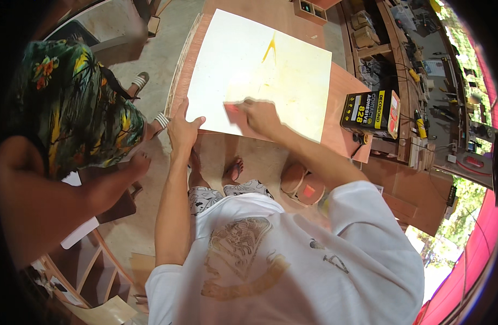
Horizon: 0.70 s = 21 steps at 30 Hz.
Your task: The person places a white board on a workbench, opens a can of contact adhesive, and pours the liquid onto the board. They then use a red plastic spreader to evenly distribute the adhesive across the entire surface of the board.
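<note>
A large white sheet [220, 69] lies on stacked plywood [183, 69] before me. Yellow adhesive [269, 50] forms a thick streak on its far part, and a thin yellowish film covers much of its right side. My right hand [260, 118] holds a flat reddish spreader [234, 109] against the sheet near its front edge; the fingers hide part of it. At the near left corner, my left hand [184, 126] grips the edge, its thumb on the white surface. A rectangular Decobond contact adhesive can [368, 111] stands to the right on the wood.
Another person in a floral garment [70, 109] is close on my left, an arm [82, 195] reaching forward. A cluttered workbench [399, 77] runs along the right. Round stools [304, 185] sit below my right arm. A wooden shelf unit [92, 270] lies at lower left.
</note>
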Motion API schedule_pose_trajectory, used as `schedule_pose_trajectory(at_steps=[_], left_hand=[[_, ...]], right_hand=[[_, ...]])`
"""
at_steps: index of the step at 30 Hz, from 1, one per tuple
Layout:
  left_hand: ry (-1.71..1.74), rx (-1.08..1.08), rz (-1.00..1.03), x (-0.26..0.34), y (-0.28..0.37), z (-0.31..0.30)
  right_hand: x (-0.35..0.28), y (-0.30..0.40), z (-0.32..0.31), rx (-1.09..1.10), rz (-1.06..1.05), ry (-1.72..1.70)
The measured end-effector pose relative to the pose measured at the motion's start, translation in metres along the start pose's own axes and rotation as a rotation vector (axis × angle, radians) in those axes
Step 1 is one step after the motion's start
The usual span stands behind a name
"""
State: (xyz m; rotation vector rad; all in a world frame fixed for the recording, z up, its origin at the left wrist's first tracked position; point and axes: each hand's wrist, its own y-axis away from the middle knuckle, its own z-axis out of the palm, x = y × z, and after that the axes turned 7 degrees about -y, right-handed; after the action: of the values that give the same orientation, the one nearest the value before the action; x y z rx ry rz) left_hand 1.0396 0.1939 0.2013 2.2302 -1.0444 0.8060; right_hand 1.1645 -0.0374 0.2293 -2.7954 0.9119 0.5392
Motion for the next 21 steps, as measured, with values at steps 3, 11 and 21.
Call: schedule_pose_trajectory(at_steps=[3,11,21], left_hand=[[-0.002,0.016,0.027,0.003,-0.001,0.0],[-0.179,-0.226,0.039,-0.017,-0.036,-0.002],[-0.072,-0.384,0.03,-0.033,-0.058,-0.004]], right_hand=[[-0.043,0.057,0.008,-0.267,-0.036,-0.072],[0.014,-0.067,-0.033,0.211,-0.017,-0.071],[0.033,-0.079,0.003,0.118,0.064,0.013]])
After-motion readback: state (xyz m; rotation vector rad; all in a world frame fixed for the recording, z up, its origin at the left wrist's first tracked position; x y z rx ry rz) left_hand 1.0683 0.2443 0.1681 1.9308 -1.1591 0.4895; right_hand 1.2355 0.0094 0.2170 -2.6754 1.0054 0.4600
